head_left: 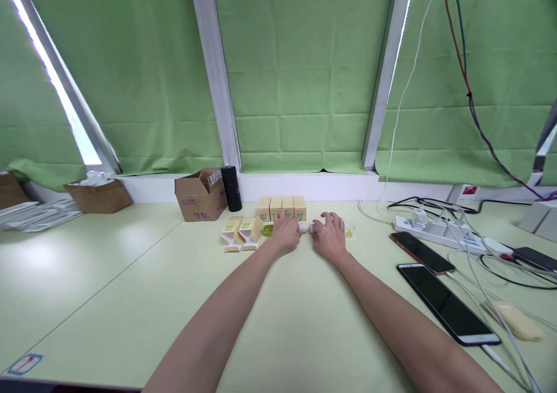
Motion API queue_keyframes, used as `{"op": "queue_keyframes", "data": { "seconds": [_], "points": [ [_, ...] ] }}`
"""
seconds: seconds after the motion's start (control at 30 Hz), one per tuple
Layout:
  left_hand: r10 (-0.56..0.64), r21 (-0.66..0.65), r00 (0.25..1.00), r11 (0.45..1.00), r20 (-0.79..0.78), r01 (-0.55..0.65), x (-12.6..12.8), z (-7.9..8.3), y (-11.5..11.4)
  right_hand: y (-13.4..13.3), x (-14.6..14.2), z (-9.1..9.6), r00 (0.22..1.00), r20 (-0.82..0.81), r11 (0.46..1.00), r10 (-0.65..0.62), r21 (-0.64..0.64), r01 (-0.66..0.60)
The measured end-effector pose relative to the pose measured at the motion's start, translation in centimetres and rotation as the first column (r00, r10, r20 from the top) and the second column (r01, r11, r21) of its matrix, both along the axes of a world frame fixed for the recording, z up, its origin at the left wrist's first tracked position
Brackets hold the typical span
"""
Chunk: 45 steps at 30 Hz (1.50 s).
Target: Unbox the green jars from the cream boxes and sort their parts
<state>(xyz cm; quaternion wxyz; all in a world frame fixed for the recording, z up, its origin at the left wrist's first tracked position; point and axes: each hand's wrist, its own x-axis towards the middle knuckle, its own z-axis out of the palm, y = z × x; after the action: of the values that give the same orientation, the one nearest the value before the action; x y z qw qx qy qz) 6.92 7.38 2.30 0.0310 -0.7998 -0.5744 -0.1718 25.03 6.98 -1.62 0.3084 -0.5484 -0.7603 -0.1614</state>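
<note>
In the head view, your left hand (pixel 286 233) hides part of the small box row behind it, and your fingertips are small and partly covered. Your left fingers look pinched on the left white piece (pixel 303 227), your right hand (pixel 329 234) has its fingers pinched on the right white piece (pixel 313 229), and a narrow gap parts the two pieces over the bench (pixel 278 323). What they are is too small for you to tell. Your forearms are cut off at the bottom edge. Left of your left hand, a green item (pixel 267 230) is partly covered; just beyond your right hand lies a clear item with yellow in it (pixel 349 229), hard to make out.

Count four small beige boxes (pixel 288 202) in a row, two open cartons (pixel 242 233) to your left, one cardboard box (pixel 191 198), one black cylinder (pixel 232 190) and two phones (pixel 446 300) near a power strip (pixel 448 235). Green labels on the cartons and purple print on the cardboard box are too small for you to read.
</note>
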Motion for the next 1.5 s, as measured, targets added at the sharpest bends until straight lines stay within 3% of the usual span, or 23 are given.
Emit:
{"op": "queue_keyframes", "data": {
  "seconds": [0.2, 0.5, 0.87, 1.1, 1.5],
  "points": [
    [0.013, 0.011, 1.0, 1.0, -0.013, -0.013, 1.4, -0.5, 1.0, 0.4, 0.3, -0.1, 1.0, 0.0, 1.0, -0.021, 0.0, 0.021],
    [0.013, 0.025, 0.997, 1.0, -0.075, -0.011, 2.5, -0.8, 0.5, 0.4, 0.5, -0.1, 0.999, -0.011, 0.999, -0.051, -0.018, 0.051],
    [0.07, -0.073, 0.978, 0.994, -0.194, -0.085, 0.2, 1.7, 0.9, 0.1, 0.3, 0.2, 0.999, -0.012, 0.998, -0.035, -0.049, 0.034],
    [0.08, -0.132, 0.968, 0.985, -0.236, -0.114, 0.4, 1.0, 1.4, -0.3, 0.3, 0.3, 0.999, -0.041, 1.0, -0.009, -0.027, 0.008],
    [0.092, -0.088, 0.959, 0.989, -0.267, -0.12, 0.1, 1.1, 1.4, -0.3, 0.3, 0.2, 0.998, -0.067, 1.0, 0.003, -0.001, -0.003]
  ]
}}
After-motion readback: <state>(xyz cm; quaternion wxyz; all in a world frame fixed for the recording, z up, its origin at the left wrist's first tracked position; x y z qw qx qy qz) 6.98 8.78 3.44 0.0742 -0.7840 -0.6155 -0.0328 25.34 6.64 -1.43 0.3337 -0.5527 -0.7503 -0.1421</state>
